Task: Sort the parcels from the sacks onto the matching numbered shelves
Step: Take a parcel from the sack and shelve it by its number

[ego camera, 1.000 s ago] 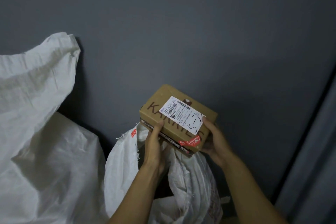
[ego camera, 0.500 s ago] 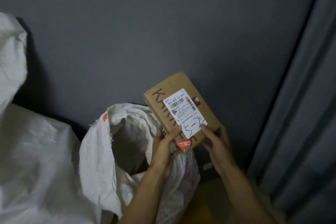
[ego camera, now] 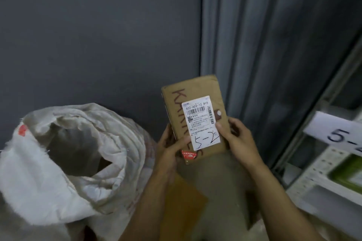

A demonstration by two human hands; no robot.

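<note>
A brown cardboard parcel stands upright in front of me, held between both hands. Its white shipping label carries a barcode and a handwritten "5-2". My left hand grips the lower left edge, thumb across the face. My right hand holds the lower right edge, thumb on the label. An open white woven sack sits at lower left, its mouth rolled back and its inside dark. A shelf tag at the right edge reads "5-", with the rest cut off.
A dark grey wall fills the back. A grey curtain hangs right of centre. A white metal shelf rack stands at the far right with a green item on it. A brown envelope lies on the floor below my arms.
The view has swung right, bringing the curtain and the shelf rack in. The parcel has turned more upright and both hands still hold it. The large sacks on the left have left the view.
</note>
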